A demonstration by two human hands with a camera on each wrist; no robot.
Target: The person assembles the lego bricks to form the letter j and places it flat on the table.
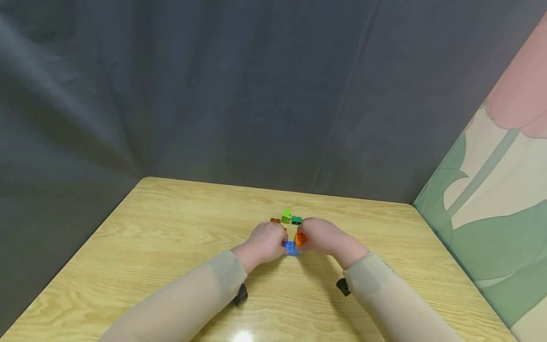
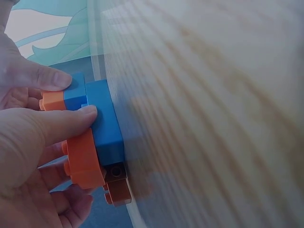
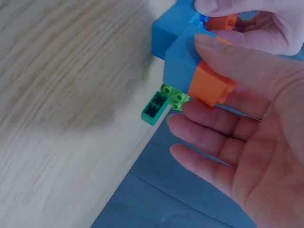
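In the head view my left hand (image 1: 267, 242) and right hand (image 1: 322, 237) meet over small toy building bricks. Gripped by the left hand is a longer blue brick (image 2: 108, 128), thumb on its side, with an orange brick (image 2: 84, 159) against its studded face. Between thumb and fingers, the right hand (image 3: 266, 95) pinches a smaller blue brick (image 3: 181, 64) topped by an orange brick (image 3: 209, 86). This stack lies against the longer blue brick's end; whether they are joined I cannot tell. Fingers hide parts of both.
Beyond the hands stand a lime green brick (image 1: 287, 216), a dark green brick (image 1: 297, 220) and a brown brick (image 1: 275, 220). The wooden table (image 1: 171, 228) ends at a dark curtain (image 1: 256, 95). A patterned wall panel (image 1: 500, 228) borders the right side.
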